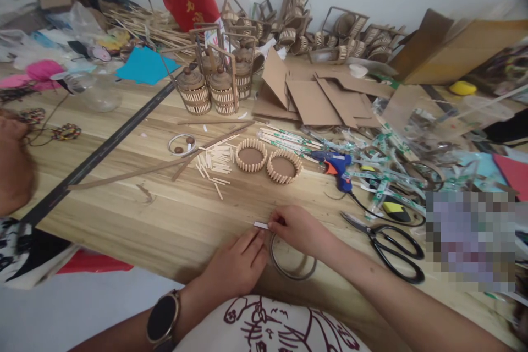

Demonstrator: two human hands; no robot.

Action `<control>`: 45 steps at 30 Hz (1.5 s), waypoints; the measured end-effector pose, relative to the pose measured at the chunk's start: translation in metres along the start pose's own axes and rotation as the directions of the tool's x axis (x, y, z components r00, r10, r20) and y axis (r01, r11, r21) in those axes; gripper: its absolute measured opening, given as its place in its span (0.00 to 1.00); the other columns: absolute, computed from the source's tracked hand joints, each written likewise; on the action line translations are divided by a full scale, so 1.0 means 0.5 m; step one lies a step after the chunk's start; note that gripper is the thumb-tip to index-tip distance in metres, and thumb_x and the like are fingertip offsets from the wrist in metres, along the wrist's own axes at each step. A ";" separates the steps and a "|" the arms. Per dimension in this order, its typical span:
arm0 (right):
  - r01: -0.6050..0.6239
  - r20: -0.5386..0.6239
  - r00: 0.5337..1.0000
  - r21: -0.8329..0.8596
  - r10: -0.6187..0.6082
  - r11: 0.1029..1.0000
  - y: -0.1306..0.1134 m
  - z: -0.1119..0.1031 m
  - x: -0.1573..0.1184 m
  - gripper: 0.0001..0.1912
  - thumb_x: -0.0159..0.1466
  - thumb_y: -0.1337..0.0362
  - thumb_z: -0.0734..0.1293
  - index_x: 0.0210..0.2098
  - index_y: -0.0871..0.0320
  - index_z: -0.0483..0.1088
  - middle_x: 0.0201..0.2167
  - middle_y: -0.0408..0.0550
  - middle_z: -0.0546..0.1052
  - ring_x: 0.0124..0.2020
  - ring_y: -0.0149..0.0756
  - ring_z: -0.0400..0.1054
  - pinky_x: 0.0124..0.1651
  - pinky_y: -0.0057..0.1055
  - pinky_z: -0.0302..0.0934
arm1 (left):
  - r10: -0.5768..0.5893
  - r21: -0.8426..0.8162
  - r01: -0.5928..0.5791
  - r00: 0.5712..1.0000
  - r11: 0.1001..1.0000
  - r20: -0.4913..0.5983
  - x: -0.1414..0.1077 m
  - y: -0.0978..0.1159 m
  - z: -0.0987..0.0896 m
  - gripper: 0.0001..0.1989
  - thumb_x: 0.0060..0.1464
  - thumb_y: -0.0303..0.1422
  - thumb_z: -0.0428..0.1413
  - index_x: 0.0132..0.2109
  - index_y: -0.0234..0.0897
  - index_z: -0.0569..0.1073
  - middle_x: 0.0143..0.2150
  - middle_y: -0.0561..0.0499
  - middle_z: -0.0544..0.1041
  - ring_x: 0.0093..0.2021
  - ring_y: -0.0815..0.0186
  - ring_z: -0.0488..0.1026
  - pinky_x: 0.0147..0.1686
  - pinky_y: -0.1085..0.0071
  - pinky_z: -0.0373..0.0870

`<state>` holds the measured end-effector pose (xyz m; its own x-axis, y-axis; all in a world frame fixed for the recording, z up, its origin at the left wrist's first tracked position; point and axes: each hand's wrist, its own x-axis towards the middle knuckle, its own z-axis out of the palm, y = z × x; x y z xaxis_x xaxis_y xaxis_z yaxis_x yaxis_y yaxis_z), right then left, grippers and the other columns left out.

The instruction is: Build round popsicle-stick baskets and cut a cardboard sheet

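My right hand (pixel 297 229) pinches one end of a small white strip (pixel 261 225) just above the table's near edge. My left hand (pixel 241 264) lies with fingers stretched out, its fingertips at the strip's other end. Under my right hand is a thin grey ring (pixel 293 278), partly covered by the fingers. Farther in stand two round cardboard bases edged with short upright sticks, a left one (pixel 251 166) and a right one (pixel 284 177). Loose short sticks (pixel 218 159) lie in a pile beside them.
A blue glue gun (pixel 340 165) and black-handled scissors (pixel 398 247) lie to the right. Behind are lidded stick baskets (pixel 224 96), cardboard sheets (pixel 315 102) and tangled green-printed wrappers (pixel 396 146). Another person's arm (pixel 14 170) rests at the left.
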<state>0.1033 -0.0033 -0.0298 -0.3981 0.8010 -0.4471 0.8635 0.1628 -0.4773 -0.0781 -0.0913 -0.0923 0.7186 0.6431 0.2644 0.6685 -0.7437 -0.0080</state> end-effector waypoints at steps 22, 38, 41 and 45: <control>0.016 0.014 1.000 -0.071 -0.015 0.997 -0.007 -0.005 0.004 0.09 0.62 0.69 0.64 0.31 0.60 0.78 0.28 0.49 0.81 0.28 0.34 0.70 0.28 0.26 0.53 | -0.006 0.016 0.006 1.000 1.000 -0.003 -0.004 0.000 -0.001 0.12 0.65 0.26 0.49 0.50 0.31 0.74 0.54 0.38 0.77 0.57 0.51 0.70 0.45 0.60 0.73; 0.044 0.032 0.999 -0.125 -0.040 0.991 -0.010 -0.009 0.007 0.11 0.62 0.70 0.63 0.31 0.60 0.79 0.29 0.51 0.82 0.29 0.34 0.71 0.28 0.27 0.52 | 0.016 0.044 -0.013 0.996 0.999 -0.084 0.007 -0.004 -0.007 0.11 0.65 0.28 0.48 0.45 0.32 0.75 0.50 0.41 0.79 0.53 0.53 0.74 0.43 0.64 0.74; 0.042 0.038 0.999 -0.136 -0.037 0.990 -0.008 -0.008 0.010 0.12 0.62 0.69 0.63 0.31 0.60 0.79 0.30 0.51 0.82 0.30 0.35 0.72 0.28 0.27 0.52 | 0.017 0.042 -0.015 0.998 0.999 -0.053 0.007 -0.004 -0.005 0.10 0.65 0.29 0.49 0.46 0.32 0.74 0.50 0.41 0.79 0.53 0.54 0.74 0.44 0.64 0.74; 0.033 0.047 0.999 -0.136 -0.027 0.990 -0.008 -0.008 0.013 0.11 0.62 0.68 0.63 0.32 0.61 0.79 0.32 0.53 0.82 0.31 0.35 0.72 0.29 0.27 0.54 | -0.046 0.047 0.046 0.999 0.998 0.002 0.007 -0.002 -0.006 0.10 0.65 0.29 0.48 0.46 0.33 0.73 0.55 0.38 0.75 0.54 0.56 0.73 0.48 0.64 0.71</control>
<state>0.0986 0.0036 -0.0275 -0.4354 0.7681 -0.4695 0.8840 0.2661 -0.3844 -0.0768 -0.0888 -0.0885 0.6877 0.6770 0.2623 0.7089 -0.7041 -0.0414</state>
